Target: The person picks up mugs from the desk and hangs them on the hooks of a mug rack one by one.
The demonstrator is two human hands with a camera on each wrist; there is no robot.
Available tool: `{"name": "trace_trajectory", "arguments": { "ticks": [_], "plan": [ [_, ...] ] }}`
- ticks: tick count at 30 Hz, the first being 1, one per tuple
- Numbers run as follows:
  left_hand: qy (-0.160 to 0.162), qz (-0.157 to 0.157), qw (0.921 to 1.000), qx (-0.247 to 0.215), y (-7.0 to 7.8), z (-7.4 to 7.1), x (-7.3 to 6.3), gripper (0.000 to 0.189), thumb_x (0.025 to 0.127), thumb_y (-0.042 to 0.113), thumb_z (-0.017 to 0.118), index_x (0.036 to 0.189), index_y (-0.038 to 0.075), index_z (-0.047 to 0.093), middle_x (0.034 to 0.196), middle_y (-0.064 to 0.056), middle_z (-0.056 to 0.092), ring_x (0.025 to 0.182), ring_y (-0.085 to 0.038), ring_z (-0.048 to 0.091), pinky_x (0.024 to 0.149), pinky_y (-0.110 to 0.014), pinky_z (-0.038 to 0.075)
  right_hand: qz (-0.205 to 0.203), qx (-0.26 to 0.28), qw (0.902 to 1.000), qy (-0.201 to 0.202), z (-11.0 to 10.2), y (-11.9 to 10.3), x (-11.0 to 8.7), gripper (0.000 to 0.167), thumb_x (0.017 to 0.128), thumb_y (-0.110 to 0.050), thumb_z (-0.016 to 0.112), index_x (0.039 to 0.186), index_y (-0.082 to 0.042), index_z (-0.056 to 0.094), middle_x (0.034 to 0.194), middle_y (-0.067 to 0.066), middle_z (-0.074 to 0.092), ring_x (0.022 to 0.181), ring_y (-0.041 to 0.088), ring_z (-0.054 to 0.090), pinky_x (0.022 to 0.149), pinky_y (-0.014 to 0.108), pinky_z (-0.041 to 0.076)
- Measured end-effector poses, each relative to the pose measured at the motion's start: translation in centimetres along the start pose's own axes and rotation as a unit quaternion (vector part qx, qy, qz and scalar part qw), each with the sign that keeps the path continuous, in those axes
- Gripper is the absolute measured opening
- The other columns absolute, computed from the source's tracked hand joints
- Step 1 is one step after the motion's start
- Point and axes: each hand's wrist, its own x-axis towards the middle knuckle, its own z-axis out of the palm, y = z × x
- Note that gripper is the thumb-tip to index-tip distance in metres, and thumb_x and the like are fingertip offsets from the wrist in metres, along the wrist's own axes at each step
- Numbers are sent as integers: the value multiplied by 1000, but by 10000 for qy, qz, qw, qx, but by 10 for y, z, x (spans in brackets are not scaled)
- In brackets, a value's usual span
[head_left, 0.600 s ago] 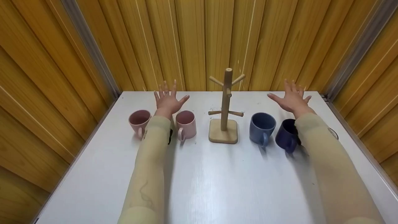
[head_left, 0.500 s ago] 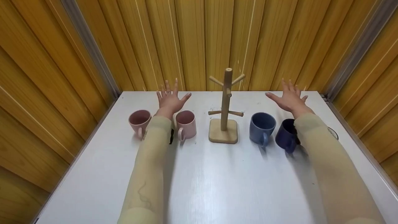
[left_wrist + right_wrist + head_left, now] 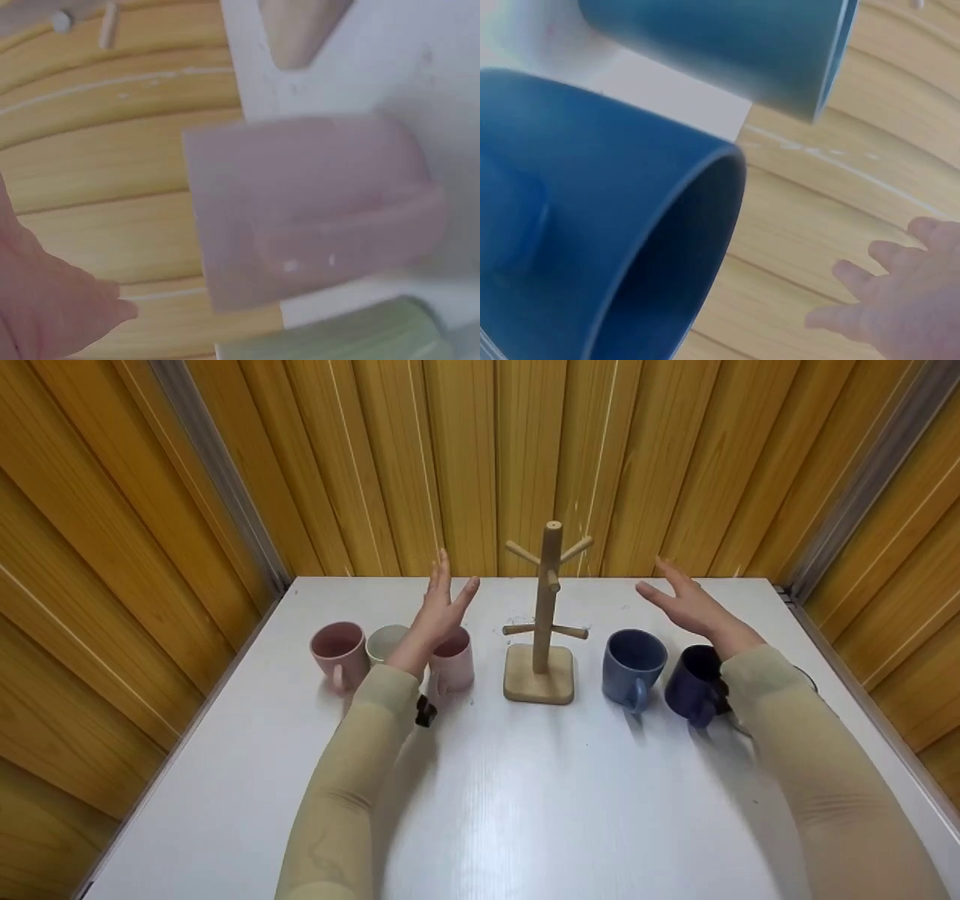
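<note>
My left hand (image 3: 444, 611) is held up with straight fingers and a spread thumb, holding nothing. Below it stand a pale green mug (image 3: 385, 643), partly hidden by the wrist, and a light pink mug (image 3: 456, 666). That pink mug (image 3: 300, 202) fills the middle of the left wrist view. On the other side my right hand (image 3: 694, 607) reaches over the table with fingers extended, holding nothing. A navy mug (image 3: 688, 682) stands under its wrist, beside a blue mug (image 3: 634, 660). Between the hands rises a wooden mug tree (image 3: 546, 607) with bare pegs.
A darker pink mug (image 3: 337, 651) stands at the left end of the row. A thin curved rim (image 3: 808, 679) shows behind the right forearm, the rest hidden. Wood-patterned panels (image 3: 465, 465) close off the back and sides of the white table (image 3: 525, 810).
My left hand has shifted right and turned edge-on, uncovering the pale green mug. The right hand has also turned, its fingers less spread. The mugs and mug tree stay put.
</note>
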Motion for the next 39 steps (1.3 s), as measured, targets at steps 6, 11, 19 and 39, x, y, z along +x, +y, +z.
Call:
{"name": "trace_trajectory", "arguments": {
  "ticks": [6,11,19,39],
  "plan": [
    [130,215,9977,-634,9,7,-34,88,105,56,48,167,15,2,173,-16,16,160,-36,20,128,-57,22,-366,25,9991,-197,5,-7,-15,87,103,-59,49,167,-16,7,173,20,0,159,49,0,123,73,3],
    [585,774,9884,-1165,12,19,-58,68,106,38,57,160,6,30,155,-18,49,143,-33,51,118,-48,43,-727,-168,9958,-526,6,-5,-26,74,102,-42,61,163,-14,29,173,21,9,158,50,8,122,73,10],
    [-62,1278,9849,-1169,23,58,-85,34,106,23,58,132,0,58,121,-15,70,113,-26,68,98,-41,57,-1180,-623,9851,-1087,14,-4,-36,75,85,-5,75,154,-14,47,169,20,26,156,48,20,122,69,20],
    [-2239,642,9636,-1309,56,184,-90,34,101,17,65,132,2,68,131,-12,72,122,-18,69,97,-20,55,-1509,-840,9769,-1261,40,-8,-33,97,60,8,83,150,-4,50,153,29,44,139,49,44,113,60,37]
  ]
}}
